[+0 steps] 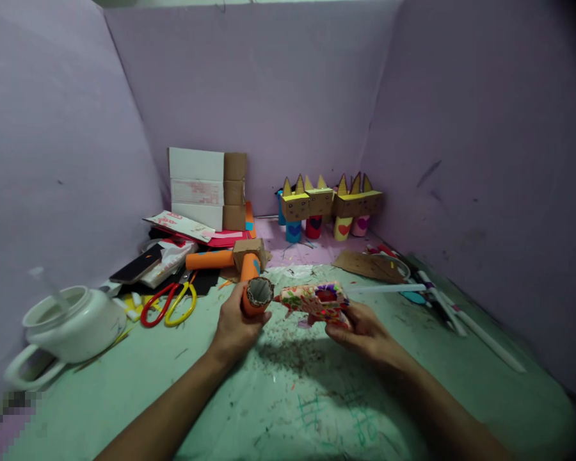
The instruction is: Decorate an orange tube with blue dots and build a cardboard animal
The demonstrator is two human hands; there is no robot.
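My left hand (235, 326) is closed around an orange cardboard tube (256, 308), its open brown rim tilted towards me. Floral-patterned and held in my right hand (367, 333) is a glue gun (314, 302), with a long translucent glue stick (388, 289) running out of its back to the right. The gun's nozzle points left, close to the tube's rim; whether they touch I cannot tell. Just behind the tube lies another orange tube (210, 259) beside a small cardboard box (248, 253).
Red and yellow scissors (168, 306) and a white teapot-shaped pot (77, 326) are at left. Box-headed tube figures (313, 226) stand at the back, near a folded carton (196, 186). Markers (480, 330) and a cardboard piece (369, 266) lie right. Purple walls (269, 83) enclose three sides.
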